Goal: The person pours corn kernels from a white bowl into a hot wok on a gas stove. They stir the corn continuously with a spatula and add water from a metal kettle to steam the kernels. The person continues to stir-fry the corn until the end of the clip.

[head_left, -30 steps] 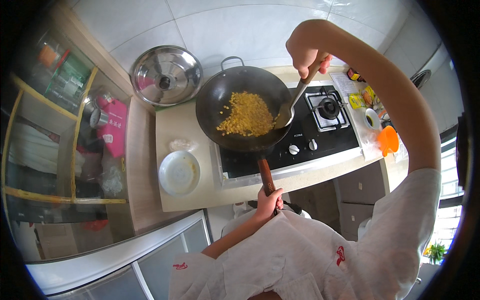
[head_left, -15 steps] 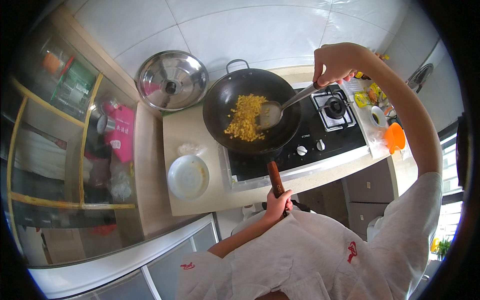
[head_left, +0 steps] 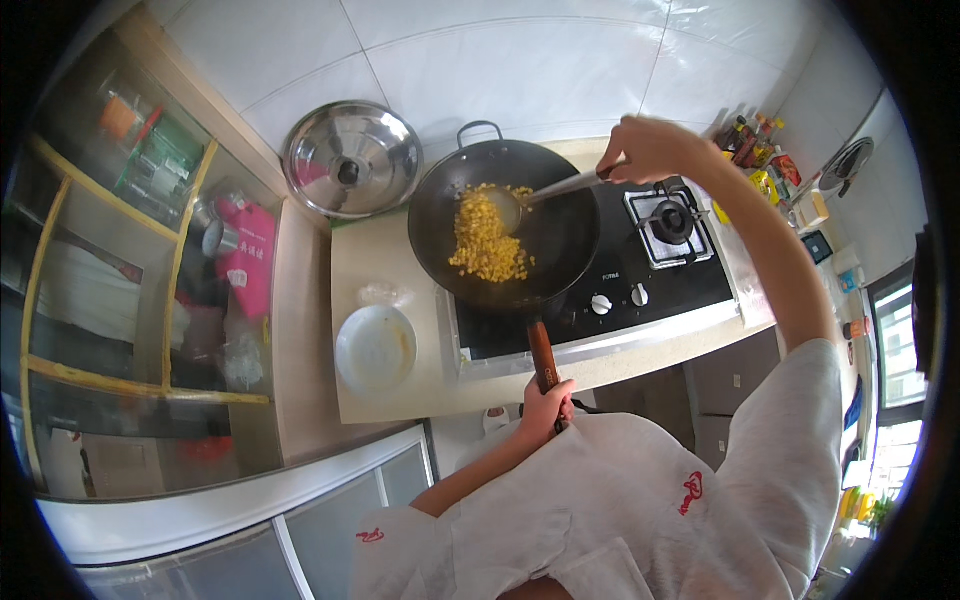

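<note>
A dark wok [head_left: 555,245] sits over the left side of the black gas stove [head_left: 660,315]. Small yellow pieces that look like corn kernels [head_left: 483,240] lie in its left half. My left hand [head_left: 545,408] is wrapped round the wok's brown wooden handle [head_left: 541,352]. From the upper right, my right hand [head_left: 650,152] grips the dark end of a metal wok spatula [head_left: 570,186]. The spatula's blade rests among the kernels near their upper edge, partly covered by them.
A shiny domed lid [head_left: 380,145] leans against the tiled wall at the left. On the counter stand a white plate [head_left: 372,365] and a crumpled clear plastic bag [head_left: 383,295]. A second burner [head_left: 671,222] is right of the wok; bottles [head_left: 757,145] crowd the far right corner.
My right hand has moved left with the spatula. Its blade has gone from the kernels' right side up to their top edge, and some kernels have shifted. My left hand keeps the handle.
</note>
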`<state>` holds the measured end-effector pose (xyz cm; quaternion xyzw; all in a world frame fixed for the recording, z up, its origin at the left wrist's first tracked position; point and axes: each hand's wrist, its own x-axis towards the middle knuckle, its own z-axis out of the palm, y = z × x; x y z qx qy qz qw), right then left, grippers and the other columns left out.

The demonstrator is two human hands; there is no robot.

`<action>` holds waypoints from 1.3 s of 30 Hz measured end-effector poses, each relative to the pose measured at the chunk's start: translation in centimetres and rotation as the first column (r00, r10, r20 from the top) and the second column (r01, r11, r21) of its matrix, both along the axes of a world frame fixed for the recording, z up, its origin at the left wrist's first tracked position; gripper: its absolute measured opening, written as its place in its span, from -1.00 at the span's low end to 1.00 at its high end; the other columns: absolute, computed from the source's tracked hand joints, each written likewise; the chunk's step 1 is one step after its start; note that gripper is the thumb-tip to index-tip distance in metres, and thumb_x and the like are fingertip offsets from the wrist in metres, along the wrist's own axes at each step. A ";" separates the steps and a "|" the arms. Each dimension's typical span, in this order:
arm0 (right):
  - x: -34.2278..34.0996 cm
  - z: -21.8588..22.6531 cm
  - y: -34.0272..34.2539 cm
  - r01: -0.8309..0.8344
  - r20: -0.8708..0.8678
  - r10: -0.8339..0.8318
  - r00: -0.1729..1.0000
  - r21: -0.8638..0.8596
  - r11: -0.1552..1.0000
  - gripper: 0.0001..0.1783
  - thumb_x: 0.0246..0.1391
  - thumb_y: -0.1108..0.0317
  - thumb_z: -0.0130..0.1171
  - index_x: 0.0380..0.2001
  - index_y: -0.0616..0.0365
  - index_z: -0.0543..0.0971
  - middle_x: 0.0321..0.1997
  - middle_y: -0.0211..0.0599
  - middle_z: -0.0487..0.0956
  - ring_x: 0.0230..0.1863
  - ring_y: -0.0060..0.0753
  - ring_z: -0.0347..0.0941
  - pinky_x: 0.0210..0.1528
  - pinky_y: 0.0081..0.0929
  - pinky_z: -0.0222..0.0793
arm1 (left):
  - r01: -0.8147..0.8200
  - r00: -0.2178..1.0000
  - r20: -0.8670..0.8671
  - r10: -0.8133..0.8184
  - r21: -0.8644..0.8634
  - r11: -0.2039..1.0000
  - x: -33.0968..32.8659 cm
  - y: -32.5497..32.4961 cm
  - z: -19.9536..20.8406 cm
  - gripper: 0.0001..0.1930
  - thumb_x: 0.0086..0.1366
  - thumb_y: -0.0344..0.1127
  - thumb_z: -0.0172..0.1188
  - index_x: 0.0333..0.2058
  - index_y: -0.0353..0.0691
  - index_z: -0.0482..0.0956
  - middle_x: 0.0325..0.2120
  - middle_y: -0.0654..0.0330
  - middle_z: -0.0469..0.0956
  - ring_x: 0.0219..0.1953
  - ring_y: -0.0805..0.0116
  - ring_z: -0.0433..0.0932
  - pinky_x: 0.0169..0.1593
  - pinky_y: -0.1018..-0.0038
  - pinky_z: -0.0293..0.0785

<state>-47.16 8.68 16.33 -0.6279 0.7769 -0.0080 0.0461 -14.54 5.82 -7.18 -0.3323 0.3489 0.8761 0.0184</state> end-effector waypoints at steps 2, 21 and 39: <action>1.5 2.7 0.0 0.042 -0.101 -0.039 0.994 0.024 0.999 -0.77 -0.13 0.28 0.21 -0.32 -0.07 0.68 -0.60 -0.29 0.57 -0.52 -0.30 0.49 -0.36 -0.37 0.39 | 0.009 1.000 0.005 -0.009 0.022 1.000 0.0 -0.2 0.0 -0.76 0.07 -0.47 0.15 -0.46 -0.17 0.21 -0.72 0.29 0.28 -0.80 0.51 0.27 -0.71 0.51 0.24; 7.3 5.4 -5.8 0.290 0.280 -0.638 0.717 0.713 0.638 -0.73 0.03 0.26 0.02 -0.38 0.25 0.57 -0.66 -0.23 0.52 -0.73 -0.49 0.40 -0.69 -0.52 0.36 | -0.040 0.997 -0.057 0.043 0.064 0.997 0.2 0.0 0.3 -0.74 0.08 -0.49 0.12 -0.38 -0.21 0.17 -0.70 0.26 0.28 -0.77 0.50 0.30 -0.72 0.51 0.24; 12.1 -2.4 8.6 0.627 0.674 -0.625 0.394 0.301 0.719 -0.67 0.00 0.31 0.07 -0.15 0.18 0.59 -0.66 -0.38 0.50 -0.74 -0.62 0.36 -0.72 -0.64 0.27 | 0.050 0.999 0.019 -0.048 -0.064 0.997 1.6 -0.4 1.2 -0.82 0.11 -0.48 0.10 -0.46 -0.16 0.23 -0.69 0.31 0.27 -0.75 0.56 0.24 -0.68 0.53 0.19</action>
